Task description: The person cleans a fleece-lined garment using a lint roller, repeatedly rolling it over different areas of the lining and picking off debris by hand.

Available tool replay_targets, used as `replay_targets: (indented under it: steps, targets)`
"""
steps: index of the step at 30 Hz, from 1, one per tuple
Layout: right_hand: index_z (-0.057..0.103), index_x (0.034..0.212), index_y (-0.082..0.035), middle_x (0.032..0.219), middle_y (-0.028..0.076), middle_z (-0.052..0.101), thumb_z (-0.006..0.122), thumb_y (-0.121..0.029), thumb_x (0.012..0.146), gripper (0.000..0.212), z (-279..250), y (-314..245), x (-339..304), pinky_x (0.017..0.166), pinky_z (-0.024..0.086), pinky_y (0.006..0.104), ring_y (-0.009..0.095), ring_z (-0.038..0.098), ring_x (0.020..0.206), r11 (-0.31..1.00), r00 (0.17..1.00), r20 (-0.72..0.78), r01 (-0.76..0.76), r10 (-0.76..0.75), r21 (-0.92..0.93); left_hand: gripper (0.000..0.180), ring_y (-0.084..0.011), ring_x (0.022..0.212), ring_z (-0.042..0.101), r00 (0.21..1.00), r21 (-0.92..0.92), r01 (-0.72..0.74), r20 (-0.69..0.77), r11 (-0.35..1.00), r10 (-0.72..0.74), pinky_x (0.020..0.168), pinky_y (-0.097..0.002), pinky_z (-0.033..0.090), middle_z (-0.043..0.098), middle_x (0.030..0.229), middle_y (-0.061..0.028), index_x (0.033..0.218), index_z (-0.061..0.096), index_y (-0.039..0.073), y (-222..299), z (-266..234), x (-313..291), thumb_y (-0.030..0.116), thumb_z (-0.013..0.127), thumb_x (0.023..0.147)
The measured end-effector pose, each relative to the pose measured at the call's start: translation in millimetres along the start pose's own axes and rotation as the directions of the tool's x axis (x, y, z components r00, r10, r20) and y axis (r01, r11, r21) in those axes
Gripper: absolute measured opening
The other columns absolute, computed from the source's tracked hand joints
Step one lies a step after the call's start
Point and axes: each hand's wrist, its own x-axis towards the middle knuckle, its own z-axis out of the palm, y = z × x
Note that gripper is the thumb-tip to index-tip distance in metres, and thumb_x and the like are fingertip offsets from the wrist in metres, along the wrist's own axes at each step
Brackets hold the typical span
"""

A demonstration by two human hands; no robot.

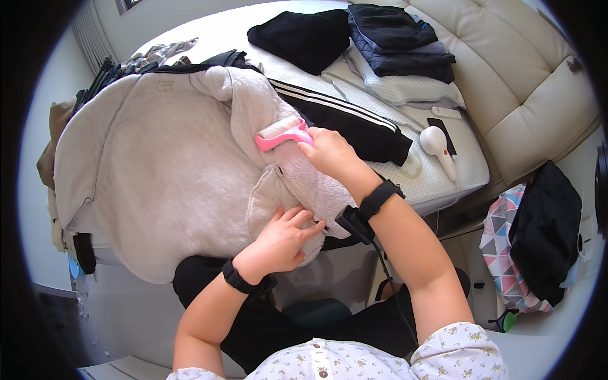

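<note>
A pale fleece-lined coat [171, 145] lies spread over the bed's edge and my lap, its fluffy lining facing up. My right hand [330, 154] is closed round the pink handle of a lint roller [280, 132]. The roller's white cylinder rests on or just over the sleeve part of the coat. Nearer to me, my left hand [285, 239] lies on the coat's lower right part with its fingers spread. A fold or flap of the fleece sits just beyond those fingers.
Black trousers with white stripes [342, 114] lie beyond the coat. Folded dark clothes [399, 44] and a black garment [301, 39] are stacked farther back. A white handheld device [436, 142] with a cord, a phone [441, 134] and a remote [446, 113] lie right. A patterned bag [503, 253] holds black cloth.
</note>
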Motion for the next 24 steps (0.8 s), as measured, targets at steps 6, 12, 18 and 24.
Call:
replay_targets:
  steps: [6,12,18,24]
  targets:
    - [0.065,0.108,-0.006,0.101,0.021,0.068,0.063,-0.033,0.086,0.034,-22,12,-19,0.084,0.052,0.0472,0.037,0.066,0.097,0.993,0.99,0.091,0.111,-0.106,-0.046,0.073,-0.0342,0.121,0.046,1.0,-0.012,0.016,-0.001,1.0,-0.016,0.101,-0.0441,0.039,0.052,0.126,-0.0171,0.135,0.054,0.01,1,-5,-4,0.013,0.072,0.065]
    - [0.066,0.106,-0.006,0.101,0.019,0.068,0.063,-0.033,0.086,0.034,-3,0,7,0.085,0.052,0.0467,0.037,0.066,0.098,0.998,0.998,0.01,0.061,-0.061,-0.023,0.073,-0.0347,0.121,0.046,1.0,-0.028,0.003,0.006,1.0,-0.003,0.101,-0.0438,0.038,0.051,0.127,-0.0175,0.135,0.054,0.01,1,-3,-1,0.013,0.072,0.065]
    - [0.067,0.104,-0.003,0.099,0.021,0.069,0.063,-0.031,0.085,0.034,-20,19,-4,0.083,0.052,0.043,0.037,0.066,0.096,0.991,0.991,0.064,0.116,-0.121,0.067,0.073,-0.0348,0.121,0.047,1.0,-0.056,-0.005,0.007,0.998,0.006,0.101,-0.0427,0.039,0.052,0.126,-0.0185,0.135,0.053,0.01,2,-4,-2,0.014,0.073,0.065]
    - [0.066,0.104,0.002,0.084,0.016,0.068,0.064,-0.026,0.086,0.033,-56,52,-31,0.074,0.05,0.0347,0.022,0.065,0.079,0.99,0.966,0.231,0.09,-0.114,0.111,0.073,-0.0354,0.121,0.047,1.0,-0.07,-0.005,0.001,0.998,0.005,0.101,-0.0427,0.039,0.052,0.126,-0.019,0.135,0.053,0.009,2,-7,-2,0.012,0.073,0.065]
